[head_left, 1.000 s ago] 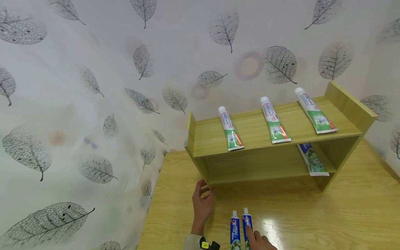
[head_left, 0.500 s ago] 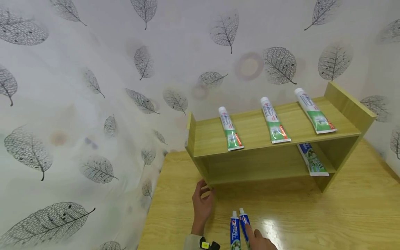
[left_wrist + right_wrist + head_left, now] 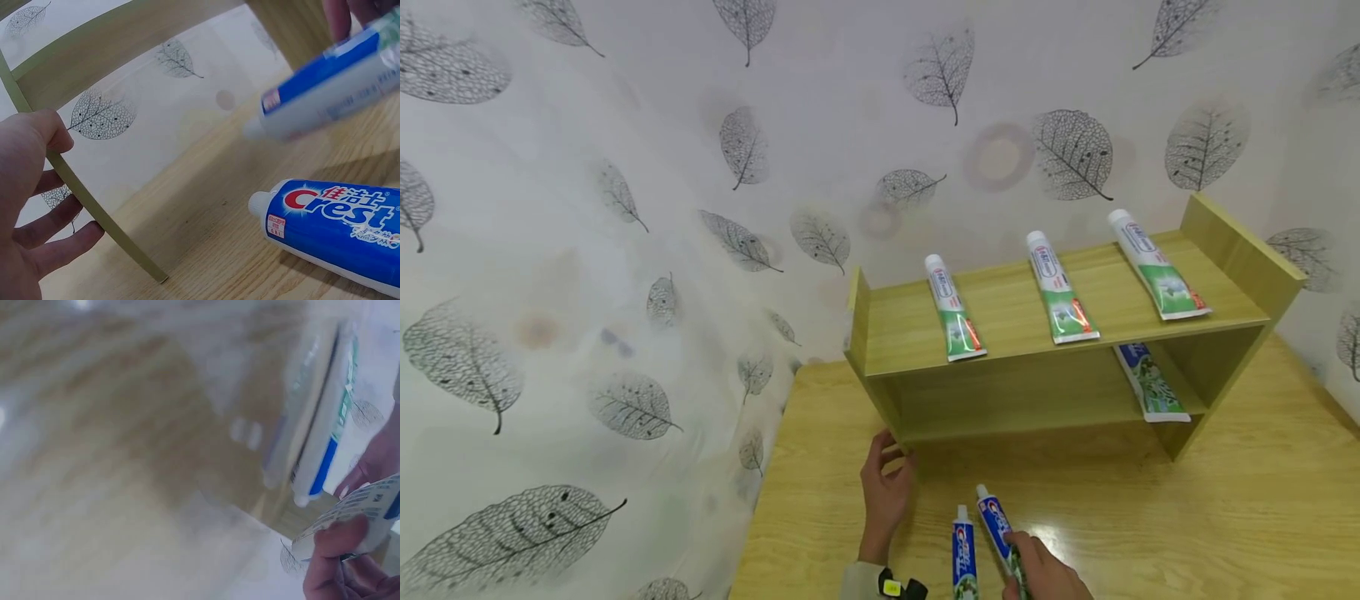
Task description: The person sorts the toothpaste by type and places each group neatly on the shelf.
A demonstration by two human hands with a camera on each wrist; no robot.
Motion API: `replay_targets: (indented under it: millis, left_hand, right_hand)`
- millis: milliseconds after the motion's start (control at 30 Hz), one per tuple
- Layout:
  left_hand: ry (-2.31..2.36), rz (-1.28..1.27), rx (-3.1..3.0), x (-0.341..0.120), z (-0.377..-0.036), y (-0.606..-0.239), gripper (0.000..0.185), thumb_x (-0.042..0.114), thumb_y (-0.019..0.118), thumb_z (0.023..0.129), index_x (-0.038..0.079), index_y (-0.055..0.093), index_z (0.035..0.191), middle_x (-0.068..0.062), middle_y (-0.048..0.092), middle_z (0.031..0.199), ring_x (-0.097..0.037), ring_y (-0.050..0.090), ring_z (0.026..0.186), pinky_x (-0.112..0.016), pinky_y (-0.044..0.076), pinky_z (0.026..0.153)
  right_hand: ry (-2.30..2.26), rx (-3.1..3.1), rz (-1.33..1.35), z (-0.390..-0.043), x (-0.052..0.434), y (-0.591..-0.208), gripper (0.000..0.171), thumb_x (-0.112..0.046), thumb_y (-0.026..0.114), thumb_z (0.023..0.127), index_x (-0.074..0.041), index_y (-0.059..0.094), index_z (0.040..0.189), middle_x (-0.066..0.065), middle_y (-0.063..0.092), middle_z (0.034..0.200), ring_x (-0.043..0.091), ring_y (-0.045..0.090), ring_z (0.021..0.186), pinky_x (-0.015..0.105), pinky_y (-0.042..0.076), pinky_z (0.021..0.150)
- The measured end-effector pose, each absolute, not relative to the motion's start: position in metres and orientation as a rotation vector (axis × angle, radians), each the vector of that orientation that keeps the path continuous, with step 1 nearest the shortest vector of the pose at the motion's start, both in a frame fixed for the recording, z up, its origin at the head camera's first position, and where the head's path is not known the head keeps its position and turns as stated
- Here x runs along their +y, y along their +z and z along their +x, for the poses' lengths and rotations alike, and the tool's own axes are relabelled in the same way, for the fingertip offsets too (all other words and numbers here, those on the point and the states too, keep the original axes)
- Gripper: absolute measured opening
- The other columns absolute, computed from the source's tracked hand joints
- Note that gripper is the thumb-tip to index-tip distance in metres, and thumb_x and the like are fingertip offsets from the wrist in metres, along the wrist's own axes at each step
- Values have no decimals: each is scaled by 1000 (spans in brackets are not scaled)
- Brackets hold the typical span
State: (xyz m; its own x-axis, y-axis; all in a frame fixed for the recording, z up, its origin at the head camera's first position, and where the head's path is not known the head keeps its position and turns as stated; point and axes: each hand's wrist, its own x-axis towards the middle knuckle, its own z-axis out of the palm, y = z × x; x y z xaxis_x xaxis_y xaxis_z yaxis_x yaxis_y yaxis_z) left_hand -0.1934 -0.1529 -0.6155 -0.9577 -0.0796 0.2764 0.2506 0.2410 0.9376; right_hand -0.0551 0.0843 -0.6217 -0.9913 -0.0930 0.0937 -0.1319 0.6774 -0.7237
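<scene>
My left hand [image 3: 885, 492] grips the lower left side panel of a small wooden shelf [image 3: 901, 329]. In the left wrist view its thumb and fingers lie on either side of the panel edge [image 3: 100, 215]. My right hand [image 3: 1047, 571] holds a blue and green toothpaste tube [image 3: 995, 521], its white cap pointing toward the shelf. That tube is raised and tilted in the left wrist view. Flat on the table, to its left, lies a second Crest toothpaste tube [image 3: 340, 225]. In the right wrist view, fingers and thumb pinch the held tube [image 3: 365, 509] near its end.
Several white and green toothpaste tubes [image 3: 1062, 287] lie spaced along the upper board. One blue and green tube [image 3: 1152, 383] sits at the right end of the lower board. The wooden table [image 3: 805, 475] meets a leaf-patterned wall [image 3: 647, 358] at the left and back.
My right hand has picked up the right-hand toothpaste tube, which first slid left, then rose and shifted away from the other tube. The left hand has stayed at the shelf panel.
</scene>
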Motion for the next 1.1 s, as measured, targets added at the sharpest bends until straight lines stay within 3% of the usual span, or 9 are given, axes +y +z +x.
replay_targets:
  millis: [200, 567, 600, 700, 833, 1033, 1100]
  left_hand:
    - [-1763, -133, -2264, -152, -193, -615, 43, 8, 75, 102, 17, 66, 144, -15, 71, 133, -24, 72, 109, -25, 64, 82]
    - [-1751, -92, -2290, -151, -194, -612, 42, 11, 76, 102, 20, 66, 142, -12, 71, 134, -20, 73, 110, -28, 65, 82]
    - [-1741, -95, -2291, -151, -194, -613, 42, 11, 76, 102, 20, 66, 142, -13, 71, 134, -20, 73, 109, -29, 65, 82]
    - [-1741, -89, -2287, -152, -194, -613, 42, 10, 76, 102, 20, 67, 142, -13, 71, 134, -21, 73, 109, -29, 66, 82]
    - [-1747, -96, -2287, -152, -195, -614, 43, 10, 76, 102, 19, 66, 143, -13, 71, 134, -22, 73, 110, -30, 66, 82]
    - [-1750, -94, -2297, -152, -195, -613, 44, 10, 76, 102, 21, 66, 143, -11, 71, 134, -25, 73, 111, -28, 65, 83]
    - [-1740, -91, -2300, -153, -196, -612, 44, 10, 76, 102, 21, 66, 143, -12, 71, 134, -26, 73, 111, -28, 65, 83]
  right_hand:
    - [1085, -2559, 215, -52, 93, -605, 54, -3, 87, 66, -14, 69, 116, -9, 68, 94, -11, 32, 60, 14, 30, 50]
    - [939, -2386, 289, -57, 118, -568, 55, 0, 88, 61, -8, 70, 112, -2, 71, 88, -14, 44, 68, 6, 37, 50]
    - [939, -2354, 314, -58, 120, -567, 52, -1, 86, 62, -7, 71, 112, -2, 72, 89, -14, 46, 69, 6, 38, 50]
    - [938, -2272, 375, -60, 126, -565, 29, -18, 77, 87, -4, 71, 112, 0, 72, 89, -11, 50, 70, 7, 41, 51]
    - [924, -2191, 414, -64, 133, -561, 42, -39, 53, 103, -2, 72, 111, 0, 72, 88, -6, 56, 70, 8, 46, 53]
    - [883, -2153, 491, -79, 145, -552, 54, -46, 45, 108, 1, 73, 108, 1, 71, 87, -3, 57, 69, 8, 48, 55]
    - [904, -2126, 536, -88, 149, -548, 48, -39, 49, 107, 3, 72, 111, 3, 69, 87, -4, 54, 68, 8, 45, 52]
